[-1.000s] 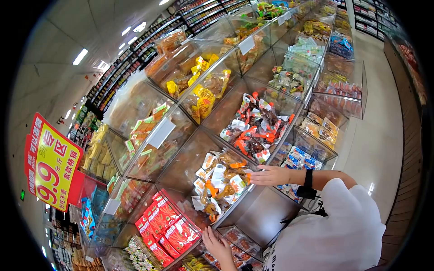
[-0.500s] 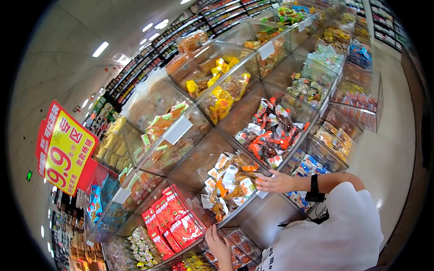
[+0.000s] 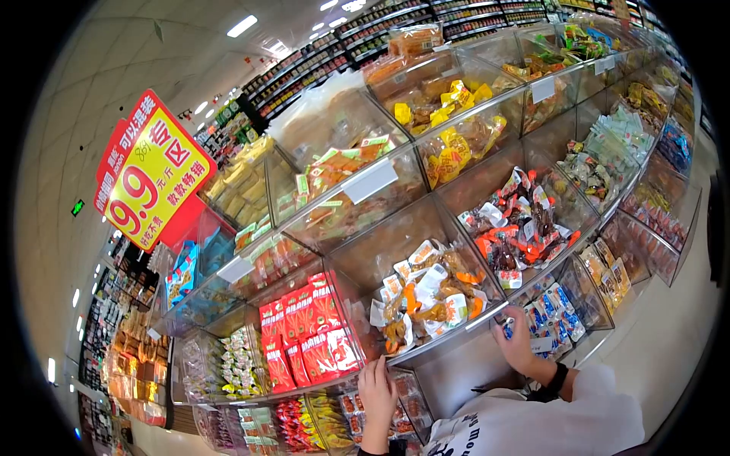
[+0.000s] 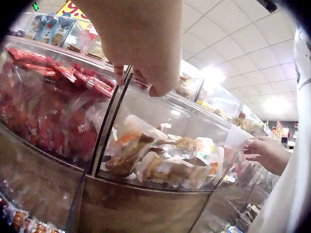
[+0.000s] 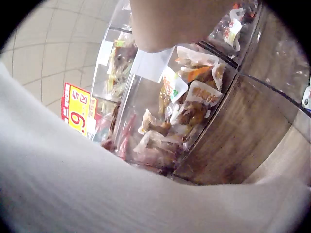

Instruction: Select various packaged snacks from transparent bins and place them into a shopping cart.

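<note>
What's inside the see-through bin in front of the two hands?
The bin holds wrapped snacks, mostly white, orange and brown, in a heap. Some outer ones show; whatever lies deeper is covered.

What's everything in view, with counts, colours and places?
Clear bins: many, see-through, stepped rows
Red packets: many, red, front row left of centre
Wrapped snacks: many, brown, white and orange, centre front
Darker snacks: many, brown, orange and white, next bin right
Yellow packets: several, yellow, row behind
Small packets: many, blue and white, lower right
Label cards: several, white, on bin fronts
Price sign: one, red and yellow, far left
Shelves: several, dark, background
Ceiling lights: several, white, overhead
Shirt: one, white, bottom right
Left hand: one, bare, on the bins' front edge
Right hand: one, bare, at the bins' front edge
</note>
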{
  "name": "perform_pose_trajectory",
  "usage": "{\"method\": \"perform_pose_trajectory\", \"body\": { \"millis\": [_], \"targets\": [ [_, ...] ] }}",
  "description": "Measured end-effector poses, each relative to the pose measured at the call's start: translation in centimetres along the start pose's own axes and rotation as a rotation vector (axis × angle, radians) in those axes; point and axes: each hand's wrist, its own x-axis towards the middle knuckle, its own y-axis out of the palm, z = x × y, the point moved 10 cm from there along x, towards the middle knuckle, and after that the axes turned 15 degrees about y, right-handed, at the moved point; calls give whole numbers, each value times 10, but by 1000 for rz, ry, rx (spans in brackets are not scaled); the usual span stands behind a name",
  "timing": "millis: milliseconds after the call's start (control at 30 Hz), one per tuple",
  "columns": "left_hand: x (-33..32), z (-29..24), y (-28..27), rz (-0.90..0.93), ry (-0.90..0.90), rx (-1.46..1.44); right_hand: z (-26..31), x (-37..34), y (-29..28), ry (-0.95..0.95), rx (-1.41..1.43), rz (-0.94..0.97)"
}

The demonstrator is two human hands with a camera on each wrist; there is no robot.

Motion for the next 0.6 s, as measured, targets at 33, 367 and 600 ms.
{"method": "perform_pose_trajectory", "body": {
  "millis": [33, 367, 600],
  "targets": [
    [2, 1, 0, 2, 13, 18, -11, 3, 2, 55, 52, 28],
    [9, 4, -2, 16, 4, 75, -13, 19, -9, 78, 256, 129],
    [7, 8, -2, -36, -17, 97, -67, 17, 46, 417, 497, 465]
  ]
}}
